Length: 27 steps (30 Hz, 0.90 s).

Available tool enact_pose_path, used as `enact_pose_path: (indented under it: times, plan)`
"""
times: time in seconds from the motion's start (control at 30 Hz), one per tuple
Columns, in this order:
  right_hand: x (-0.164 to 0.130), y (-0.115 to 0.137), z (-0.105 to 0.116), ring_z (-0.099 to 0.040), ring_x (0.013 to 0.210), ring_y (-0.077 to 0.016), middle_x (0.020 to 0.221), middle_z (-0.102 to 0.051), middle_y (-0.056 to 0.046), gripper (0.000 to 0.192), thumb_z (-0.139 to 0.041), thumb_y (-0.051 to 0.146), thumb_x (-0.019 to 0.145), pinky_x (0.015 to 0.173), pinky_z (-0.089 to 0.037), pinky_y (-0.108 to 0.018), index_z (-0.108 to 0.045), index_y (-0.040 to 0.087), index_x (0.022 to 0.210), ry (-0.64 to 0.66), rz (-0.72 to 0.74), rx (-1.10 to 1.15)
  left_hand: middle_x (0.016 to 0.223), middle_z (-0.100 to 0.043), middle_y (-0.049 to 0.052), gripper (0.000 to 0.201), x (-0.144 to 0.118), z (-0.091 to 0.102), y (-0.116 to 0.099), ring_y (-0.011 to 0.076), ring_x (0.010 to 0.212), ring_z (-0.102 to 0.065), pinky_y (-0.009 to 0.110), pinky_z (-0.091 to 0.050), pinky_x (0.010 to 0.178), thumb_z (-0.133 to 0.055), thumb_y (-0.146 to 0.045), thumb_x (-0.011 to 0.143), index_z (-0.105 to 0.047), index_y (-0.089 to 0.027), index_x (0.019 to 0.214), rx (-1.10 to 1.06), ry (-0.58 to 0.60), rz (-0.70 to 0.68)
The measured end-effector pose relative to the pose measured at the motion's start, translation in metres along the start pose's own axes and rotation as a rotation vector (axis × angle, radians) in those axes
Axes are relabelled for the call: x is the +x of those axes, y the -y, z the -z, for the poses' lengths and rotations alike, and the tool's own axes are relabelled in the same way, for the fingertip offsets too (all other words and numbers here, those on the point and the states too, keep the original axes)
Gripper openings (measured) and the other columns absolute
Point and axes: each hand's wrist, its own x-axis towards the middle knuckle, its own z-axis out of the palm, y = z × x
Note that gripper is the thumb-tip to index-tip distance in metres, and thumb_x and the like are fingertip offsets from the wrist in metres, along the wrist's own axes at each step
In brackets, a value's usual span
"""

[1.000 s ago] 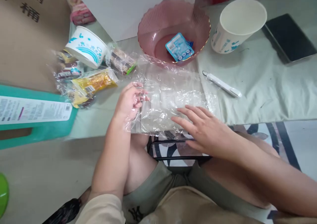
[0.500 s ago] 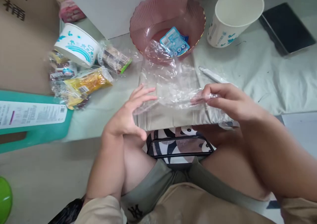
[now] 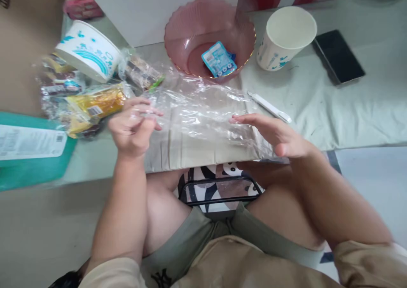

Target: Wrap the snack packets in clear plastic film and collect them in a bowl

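A clear plastic bag (image 3: 200, 114) lies spread across the near part of the cloth-covered table between my two hands. At its left end my left hand (image 3: 132, 129) is closed, thumb against fingers, pinching the plastic. My right hand (image 3: 275, 135) holds nothing; its fingers stretch flat over the bag's right part, thumb apart. Just beyond the right fingertips lies a slim white utility knife (image 3: 270, 106). Behind the bag stands a pink, scalloped bowl (image 3: 203, 18) with a blue sachet (image 3: 219, 59) inside.
Left of the bag, a yellow snack packet (image 3: 98, 103) and other wrapped snacks lie by a tilted white paper bowl (image 3: 87, 50). A teal board (image 3: 38, 169) is at the left edge. A paper cup (image 3: 273, 50) and black phone (image 3: 338, 57) sit at the right.
The bag, bunched up before, is now stretched wide and flatter. My left hand moved left and closed on its edge. My right hand let go of the plastic and opened.
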Motion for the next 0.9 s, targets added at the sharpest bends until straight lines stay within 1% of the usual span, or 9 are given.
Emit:
enact_pose_path:
  times: [0.07,0.17,0.3,0.37,0.47,0.6,0.7,0.8,0.9]
  plan:
    - [-0.003,0.000,0.000,-0.047,0.152,-0.0317,0.161,-0.054,-0.010,0.092,-0.066,0.082,0.080,0.129,-0.033,-0.052,-0.052,0.031,0.155,0.029,0.025,-0.061,0.062,-0.072,-0.005,0.029,0.001,0.000,-0.001,0.0191,0.090,-0.071,0.044,-0.052,0.095,-0.062,-0.019,0.082,-0.074,-0.026,0.056,-0.051,-0.133,0.146]
    - [-0.005,0.003,0.000,-0.043,0.155,-0.0327,0.164,-0.048,-0.012,0.100,-0.064,0.085,0.078,0.129,-0.034,-0.051,-0.045,0.030,0.160,0.071,-0.010,-0.176,0.050,-0.064,-0.005,0.028,0.004,-0.003,-0.002,0.0132,0.066,-0.066,0.036,-0.050,0.077,-0.058,-0.019,0.075,-0.063,-0.023,0.047,-0.125,-0.320,0.325]
    - [-0.001,0.005,-0.008,-0.038,0.157,-0.0362,0.166,-0.046,-0.016,0.100,-0.066,0.084,0.078,0.128,-0.032,-0.058,-0.045,0.027,0.158,0.065,-0.003,-0.314,0.042,-0.050,-0.005,0.030,0.011,-0.006,-0.001,0.0085,0.053,-0.057,0.030,-0.045,0.065,-0.058,-0.025,0.075,-0.049,-0.020,0.047,-0.190,-0.423,0.451]
    - [0.003,0.006,-0.018,-0.044,0.154,-0.0364,0.160,-0.052,-0.016,0.076,-0.072,0.067,0.086,0.126,-0.035,-0.060,-0.057,0.026,0.147,-0.027,-0.040,-0.441,0.044,-0.051,-0.005,0.030,0.012,-0.008,-0.002,0.0088,0.054,-0.057,0.030,-0.045,0.063,-0.060,-0.029,0.075,-0.050,-0.021,0.048,-0.207,-0.356,0.502]
    - [0.011,0.008,-0.032,-0.066,0.132,-0.0312,0.132,-0.073,-0.011,0.023,-0.062,0.043,0.098,0.116,-0.049,-0.056,-0.074,0.026,0.109,-0.255,-0.099,-0.469,0.052,-0.060,-0.003,0.029,0.010,-0.015,-0.007,0.0114,0.058,-0.062,0.032,-0.050,0.066,-0.064,-0.033,0.076,-0.056,-0.022,0.050,-0.247,-0.191,0.499]
    - [0.014,0.010,-0.035,-0.074,0.106,-0.0267,0.100,-0.077,-0.007,0.021,-0.054,0.036,0.096,0.103,-0.056,-0.051,-0.068,0.026,0.084,-0.649,-0.152,-0.275,0.052,-0.063,-0.003,0.039,0.007,-0.029,-0.013,0.0127,0.056,-0.064,0.034,-0.057,0.070,-0.073,-0.047,0.080,-0.053,-0.023,0.057,-0.347,-0.140,0.480]
    - [0.013,0.010,-0.028,-0.072,0.084,-0.0226,0.082,-0.072,-0.005,0.011,-0.053,0.027,0.086,0.087,-0.059,-0.044,-0.062,0.025,0.078,-0.889,-0.228,-0.093,0.047,-0.056,-0.006,0.050,0.006,-0.035,-0.018,0.0099,0.040,-0.053,0.026,-0.044,0.045,-0.077,-0.065,0.077,-0.051,-0.024,0.065,-0.368,-0.109,0.561]
    - [0.013,0.009,-0.024,-0.066,0.068,-0.0187,0.074,-0.068,-0.002,0.009,-0.053,0.022,0.076,0.069,-0.056,-0.036,-0.061,0.025,0.079,-0.940,-0.261,0.037,0.049,-0.057,-0.006,0.050,0.003,-0.035,-0.021,0.0077,0.034,-0.043,0.025,-0.025,0.033,-0.078,-0.067,0.076,-0.053,-0.024,0.068,-0.315,-0.033,0.656]
    - [0.013,0.008,-0.025,-0.066,0.065,-0.0168,0.071,-0.066,0.000,0.011,-0.055,0.030,0.086,0.065,-0.057,-0.034,-0.063,0.025,0.081,-0.922,-0.264,-0.010,0.055,-0.064,-0.002,0.041,0.001,-0.033,-0.018,0.0089,0.039,-0.052,0.024,-0.035,0.038,-0.078,-0.058,0.079,-0.061,-0.023,0.067,-0.328,0.069,0.691]
